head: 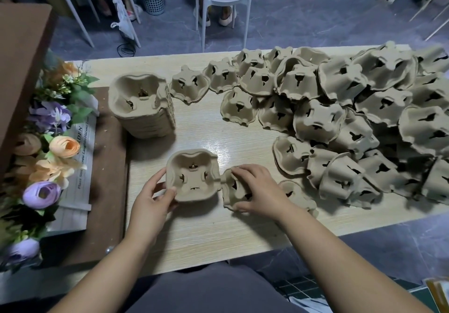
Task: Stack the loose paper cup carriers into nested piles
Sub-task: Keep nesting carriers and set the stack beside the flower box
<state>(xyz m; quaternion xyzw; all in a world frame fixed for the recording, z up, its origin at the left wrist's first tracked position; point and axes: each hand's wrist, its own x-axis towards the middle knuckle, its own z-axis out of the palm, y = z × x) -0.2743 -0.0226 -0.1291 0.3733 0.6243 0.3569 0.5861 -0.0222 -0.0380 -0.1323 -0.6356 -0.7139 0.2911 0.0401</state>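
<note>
Now, your left grip [150, 198] is curled round the near-left edge of the open-side-up carrier [192, 179], which sits on the counter [206, 235] just in front of you. Your right grip [257, 188] is grasping the loose carrier [234, 192] immediately to its right, fingers over the far edge and thumb at the near edge; the two carriers' rims touch or nearly touch. That loose one looks to lie underside up, like the heap [352, 123] farther right, so I judge it needs turning over before it goes left and down into the one you hold. The right grip is the nearer for that. The tall nested pile [143, 111] stands well apart, far left
</note>
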